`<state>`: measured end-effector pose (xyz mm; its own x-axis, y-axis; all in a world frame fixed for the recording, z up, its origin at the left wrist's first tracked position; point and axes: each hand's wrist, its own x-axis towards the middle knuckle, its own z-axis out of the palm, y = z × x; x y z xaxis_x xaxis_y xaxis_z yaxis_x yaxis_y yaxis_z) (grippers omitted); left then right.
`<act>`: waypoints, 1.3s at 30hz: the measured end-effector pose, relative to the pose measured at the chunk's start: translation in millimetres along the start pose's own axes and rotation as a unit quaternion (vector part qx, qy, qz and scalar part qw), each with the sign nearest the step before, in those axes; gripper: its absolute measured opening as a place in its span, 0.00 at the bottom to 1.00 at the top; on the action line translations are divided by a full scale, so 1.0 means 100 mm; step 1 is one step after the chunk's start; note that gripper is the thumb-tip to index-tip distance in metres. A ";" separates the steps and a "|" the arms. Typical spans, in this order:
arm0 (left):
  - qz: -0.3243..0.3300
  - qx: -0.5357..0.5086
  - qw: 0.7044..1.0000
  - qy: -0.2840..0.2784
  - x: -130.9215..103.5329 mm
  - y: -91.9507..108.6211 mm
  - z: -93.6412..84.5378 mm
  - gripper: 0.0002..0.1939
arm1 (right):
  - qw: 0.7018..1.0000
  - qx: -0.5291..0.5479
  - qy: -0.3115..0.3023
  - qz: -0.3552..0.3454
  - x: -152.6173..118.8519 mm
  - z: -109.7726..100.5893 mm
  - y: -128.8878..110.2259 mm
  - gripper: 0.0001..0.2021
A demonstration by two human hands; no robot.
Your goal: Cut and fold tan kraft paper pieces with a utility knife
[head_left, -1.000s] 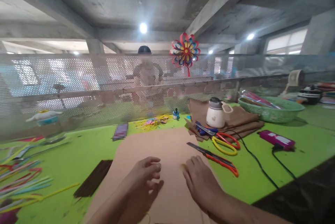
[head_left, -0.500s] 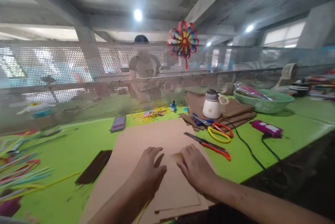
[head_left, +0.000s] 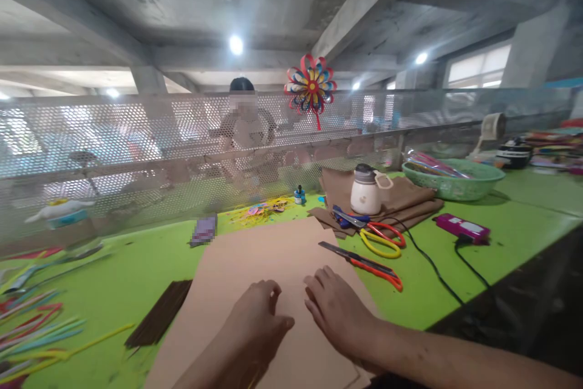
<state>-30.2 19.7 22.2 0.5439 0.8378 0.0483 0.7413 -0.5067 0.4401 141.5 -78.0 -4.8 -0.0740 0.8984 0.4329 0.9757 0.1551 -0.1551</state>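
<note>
A large light-brown sheet (head_left: 273, 249) lies on the green table, with edges of more board at its lower right. Over its left half is my left hand (head_left: 259, 319), fingers curved and thumb apart, nothing visible between them. My right hand (head_left: 334, 310) rests palm down on the sheet's right part, fingers spread a little. An orange-handled cutter (head_left: 364, 263) lies beyond my right hand, its blade over the sheet's edge. Scissors (head_left: 380, 240) with red and yellow handles are behind it. A bundle of dark brown strips (head_left: 159, 313) lies left of the sheet.
Brown cloth (head_left: 410, 195) bears a white jug (head_left: 365, 192). A green basket (head_left: 455, 179), a purple power strip (head_left: 462, 228) with cables and coloured strips (head_left: 36, 328) lie around. Behind a mesh screen (head_left: 136, 146) is a person; a pinwheel (head_left: 312, 87) hangs there.
The view has tilted up slightly. My right hand has flattened on the sheet, and the small tan piece seen beside its fingers earlier no longer shows. My left hand's fingers have curled more.
</note>
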 end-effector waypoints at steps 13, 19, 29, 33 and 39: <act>-0.043 -0.222 0.974 0.028 -0.02 0.10 0.05 0.08 | 0.994 0.102 0.037 0.020 -0.03 0.04 0.05 0.09; -0.087 -0.397 0.911 0.064 0.06 0.04 0.00 0.07 | 0.954 0.271 0.074 0.106 0.03 0.05 0.24 0.13; -0.111 -0.552 0.814 0.144 0.07 -0.06 -0.08 0.17 | 0.782 0.580 -0.029 0.226 0.15 -0.20 0.29 0.21; -0.090 -0.579 0.797 0.146 0.06 0.00 -0.09 0.19 | 0.724 0.649 -0.075 0.218 0.22 -0.30 0.21 0.19; -0.047 -0.596 0.787 0.155 0.01 0.08 -0.15 0.21 | 0.677 0.694 -0.065 0.236 0.37 -0.21 0.29 0.17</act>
<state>-29.4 19.4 39.7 0.2493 0.9632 0.1002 -0.2230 -0.0436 0.9738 170.9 -49.2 25.0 0.0729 0.9971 -0.0234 -0.2314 -0.0059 -0.9728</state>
